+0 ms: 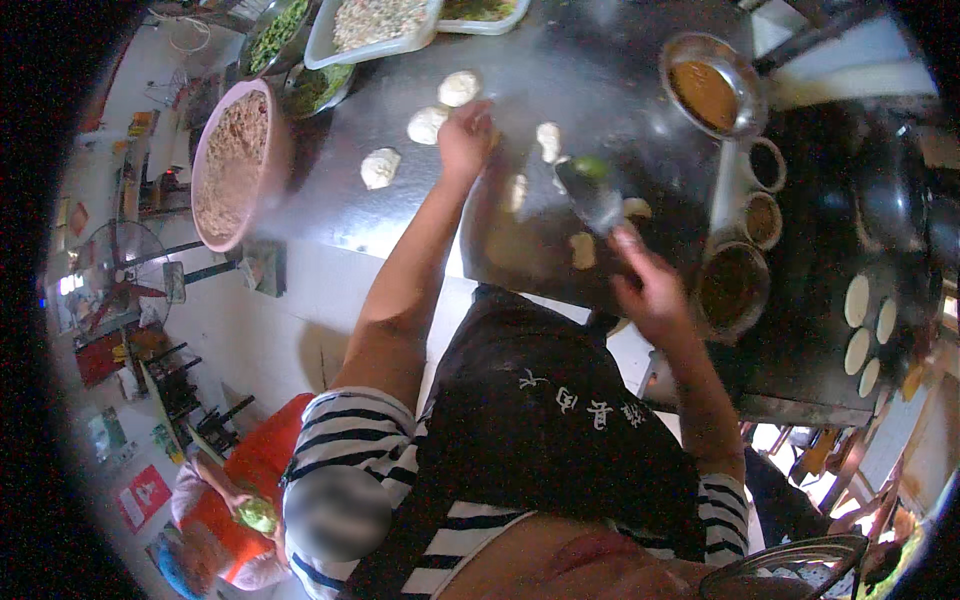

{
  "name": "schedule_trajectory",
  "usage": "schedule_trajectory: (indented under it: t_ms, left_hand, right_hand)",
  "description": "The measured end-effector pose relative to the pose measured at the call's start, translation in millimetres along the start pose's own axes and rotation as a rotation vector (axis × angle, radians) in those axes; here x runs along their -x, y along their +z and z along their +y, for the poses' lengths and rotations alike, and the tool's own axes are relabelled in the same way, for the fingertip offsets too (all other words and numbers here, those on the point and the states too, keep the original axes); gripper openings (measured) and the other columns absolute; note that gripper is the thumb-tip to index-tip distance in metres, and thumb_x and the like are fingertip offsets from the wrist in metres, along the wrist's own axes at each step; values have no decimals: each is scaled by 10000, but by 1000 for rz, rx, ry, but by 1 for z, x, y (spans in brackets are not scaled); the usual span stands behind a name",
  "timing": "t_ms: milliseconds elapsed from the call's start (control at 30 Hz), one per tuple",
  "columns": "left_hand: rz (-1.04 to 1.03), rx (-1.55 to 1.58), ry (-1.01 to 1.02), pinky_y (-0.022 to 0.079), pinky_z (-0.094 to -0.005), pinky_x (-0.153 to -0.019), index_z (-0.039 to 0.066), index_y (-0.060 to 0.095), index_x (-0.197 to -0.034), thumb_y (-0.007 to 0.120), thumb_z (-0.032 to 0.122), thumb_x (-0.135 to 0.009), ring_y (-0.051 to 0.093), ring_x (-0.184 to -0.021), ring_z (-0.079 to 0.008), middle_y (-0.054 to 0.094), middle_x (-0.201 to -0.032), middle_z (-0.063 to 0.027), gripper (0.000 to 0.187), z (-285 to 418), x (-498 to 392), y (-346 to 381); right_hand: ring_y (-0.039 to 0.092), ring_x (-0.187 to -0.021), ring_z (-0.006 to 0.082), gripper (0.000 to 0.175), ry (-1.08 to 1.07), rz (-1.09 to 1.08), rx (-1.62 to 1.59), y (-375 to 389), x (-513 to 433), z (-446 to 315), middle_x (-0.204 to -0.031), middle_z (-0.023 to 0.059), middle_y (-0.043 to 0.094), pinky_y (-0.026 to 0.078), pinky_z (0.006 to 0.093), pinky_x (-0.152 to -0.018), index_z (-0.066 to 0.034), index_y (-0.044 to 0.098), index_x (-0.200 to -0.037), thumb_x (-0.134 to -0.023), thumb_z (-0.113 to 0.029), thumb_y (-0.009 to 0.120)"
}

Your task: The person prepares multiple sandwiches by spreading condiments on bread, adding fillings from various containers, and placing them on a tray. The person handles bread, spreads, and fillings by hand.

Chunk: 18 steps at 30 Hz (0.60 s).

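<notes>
My right hand [652, 292] grips the handle of a broad flat metal spatula [592, 196], which points away to the upper left. A blurred green patch [590, 166] shows at its blade; I cannot tell what it is. Small pale dough pieces [549, 141] lie around the blade, one of them [583, 250] closer to my body. My left hand [465, 136] hovers over the metal worktop [352, 142] with curled fingers, beside a white dough lump [426, 126]. Whether it holds anything is hidden. Another lump [458, 88] sits just beyond, and a third [380, 167] nearer the left edge.
A pink tub of filling [277, 161] stands at the left edge, beside bowls of chopped greens [279, 34] and a plastic tray [319, 45]. On the right are a steel bowl of orange-brown sauce [701, 94], smaller containers [765, 217] and a dark griddle [802, 300] bearing several pale rounds. Another person [240, 480] holds something green.
</notes>
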<state>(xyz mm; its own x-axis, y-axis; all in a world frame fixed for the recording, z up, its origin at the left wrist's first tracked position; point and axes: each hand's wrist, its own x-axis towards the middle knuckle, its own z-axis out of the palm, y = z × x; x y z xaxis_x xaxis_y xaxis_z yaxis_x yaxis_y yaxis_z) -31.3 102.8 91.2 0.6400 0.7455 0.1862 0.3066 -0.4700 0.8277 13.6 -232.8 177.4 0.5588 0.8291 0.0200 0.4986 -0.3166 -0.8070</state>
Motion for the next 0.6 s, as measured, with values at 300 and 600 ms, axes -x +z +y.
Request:
schedule_trajectory:
  t_ms: [300, 600]
  left_hand:
    - [-450, 31, 213, 488, -340, -685, 44, 621, -1019, 707, 259, -766, 626, -805, -270, 632, -968, -140, 343, -32, -54, -48]
    - [-507, -203, 574, 322, -521, -973, 116, 608, -1075, 545, 351, -859, 444, -1182, -320, 518, -1223, -128, 325, -53, 73, -68]
  right_hand:
    - [607, -745, 317, 560, 91, 8, 92, 137, -146, -60, -907, 154, 625, 493, 381, -687, -167, 496, -1278, -736, -91, 614]
    - [573, -1006, 275, 438, -58, 362, 768, 66, -121, -16, -1187, 182, 539, 465, 334, -847, -31, 532, -1207, -804, -161, 645]
